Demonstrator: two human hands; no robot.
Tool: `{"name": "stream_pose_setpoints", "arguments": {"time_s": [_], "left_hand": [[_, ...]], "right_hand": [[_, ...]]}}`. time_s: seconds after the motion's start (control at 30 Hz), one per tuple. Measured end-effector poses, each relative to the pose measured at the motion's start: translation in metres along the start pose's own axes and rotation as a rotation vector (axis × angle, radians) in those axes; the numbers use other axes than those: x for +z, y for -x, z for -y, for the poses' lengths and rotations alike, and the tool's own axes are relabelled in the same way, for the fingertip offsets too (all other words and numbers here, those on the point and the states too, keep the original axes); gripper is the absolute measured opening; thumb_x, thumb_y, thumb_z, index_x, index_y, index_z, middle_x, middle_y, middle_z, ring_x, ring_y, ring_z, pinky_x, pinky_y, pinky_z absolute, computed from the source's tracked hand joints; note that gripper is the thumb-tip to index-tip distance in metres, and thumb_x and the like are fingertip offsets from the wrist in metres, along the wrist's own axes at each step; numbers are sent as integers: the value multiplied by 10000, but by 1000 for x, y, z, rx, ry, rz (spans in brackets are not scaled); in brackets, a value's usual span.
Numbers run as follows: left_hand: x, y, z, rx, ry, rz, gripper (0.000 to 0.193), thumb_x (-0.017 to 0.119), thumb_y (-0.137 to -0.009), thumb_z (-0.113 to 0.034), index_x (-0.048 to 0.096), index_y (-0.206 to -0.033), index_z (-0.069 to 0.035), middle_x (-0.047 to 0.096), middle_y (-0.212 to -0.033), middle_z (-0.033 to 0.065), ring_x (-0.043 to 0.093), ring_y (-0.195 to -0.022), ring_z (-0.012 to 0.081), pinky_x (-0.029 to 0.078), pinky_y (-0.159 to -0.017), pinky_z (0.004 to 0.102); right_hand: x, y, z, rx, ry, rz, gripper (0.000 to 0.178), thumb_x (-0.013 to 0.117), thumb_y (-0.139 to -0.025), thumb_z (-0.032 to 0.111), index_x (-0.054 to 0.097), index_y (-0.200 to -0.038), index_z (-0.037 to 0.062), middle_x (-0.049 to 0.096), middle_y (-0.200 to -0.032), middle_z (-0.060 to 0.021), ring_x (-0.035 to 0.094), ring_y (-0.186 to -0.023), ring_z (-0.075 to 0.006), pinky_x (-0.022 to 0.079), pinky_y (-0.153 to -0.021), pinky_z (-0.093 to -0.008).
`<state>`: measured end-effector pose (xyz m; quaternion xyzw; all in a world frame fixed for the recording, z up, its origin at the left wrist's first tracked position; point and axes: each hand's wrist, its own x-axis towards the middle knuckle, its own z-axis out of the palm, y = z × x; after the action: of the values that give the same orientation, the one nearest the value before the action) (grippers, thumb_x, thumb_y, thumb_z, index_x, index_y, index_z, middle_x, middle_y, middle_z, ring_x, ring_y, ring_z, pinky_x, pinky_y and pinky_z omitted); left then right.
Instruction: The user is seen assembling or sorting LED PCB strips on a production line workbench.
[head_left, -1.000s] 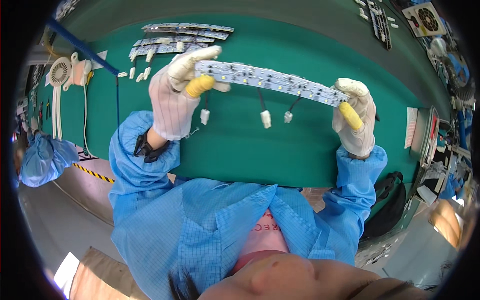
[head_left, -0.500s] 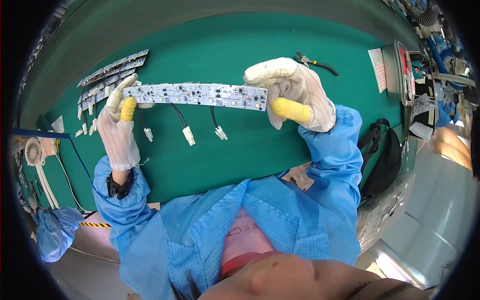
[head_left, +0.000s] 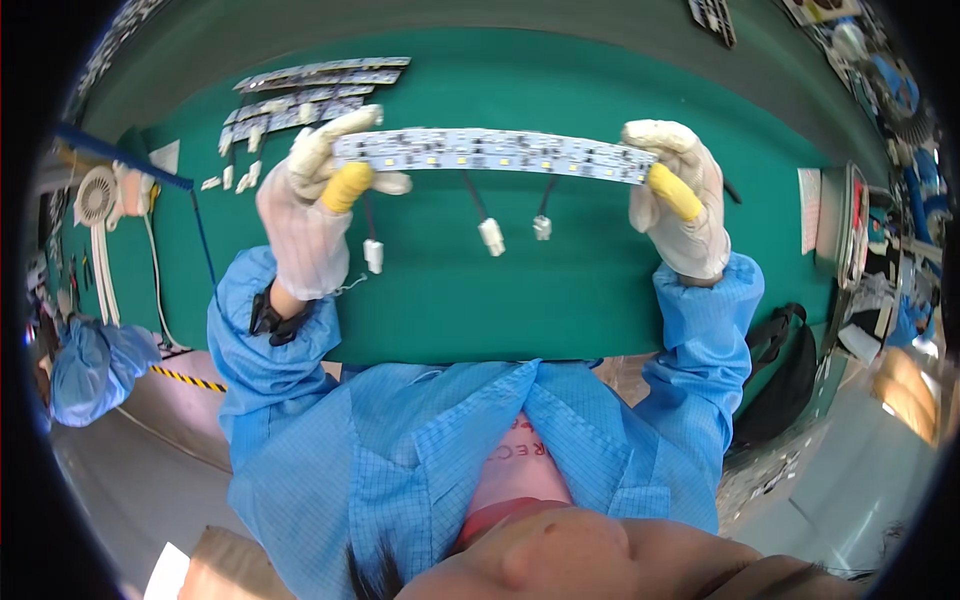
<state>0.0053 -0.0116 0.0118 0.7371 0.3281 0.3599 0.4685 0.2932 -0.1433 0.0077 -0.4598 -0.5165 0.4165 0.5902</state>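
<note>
a led board strip (head_left: 490, 150) is held raised over a green worktop (head_left: 480, 295), stretched sideways between two gloved hands, its component-dotted face turned toward the camera. on the worktop's far left part, a group of similar strips (head_left: 305, 98) is laid out in rows. the held strip's left end is gripped by the left hand (head_left: 303, 210), between thumb and fingers; its right end is pinched by the right hand (head_left: 688, 205), with the fingers curled. by the worktop's left side, a small fan (head_left: 96, 195) is seen. below the held strip, three white connectors (head_left: 491, 238) are hung on dark wires (head_left: 476, 200). each thumb is covered by a yellow sleeve (head_left: 347, 187).
</note>
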Motion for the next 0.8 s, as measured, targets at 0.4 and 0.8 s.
{"name": "stream_pose_setpoints", "arguments": {"time_s": [0.4, 0.8], "left_hand": [[-11, -7, 24, 130, 179, 237, 337, 614, -833, -85, 575, -1151, 22, 690, -874, 128, 628, -922, 188, 444, -908, 329], [-1, -10, 39, -30, -357, -99, 224, 574, -826, 11, 649, -1032, -36, 604, -812, 89, 521, -668, 174, 418, -620, 294]], "right_hand": [[15, -8, -7, 311, -6, -245, 400, 517, -949, 364, 557, -1117, 3, 569, -681, -24, 455, -484, -56, 359, -450, -175], [11, 7, 5, 208, -250, -39, 385, 548, -929, 392, 583, -986, 12, 593, -649, -76, 471, -406, -78, 341, -354, -170]]}}
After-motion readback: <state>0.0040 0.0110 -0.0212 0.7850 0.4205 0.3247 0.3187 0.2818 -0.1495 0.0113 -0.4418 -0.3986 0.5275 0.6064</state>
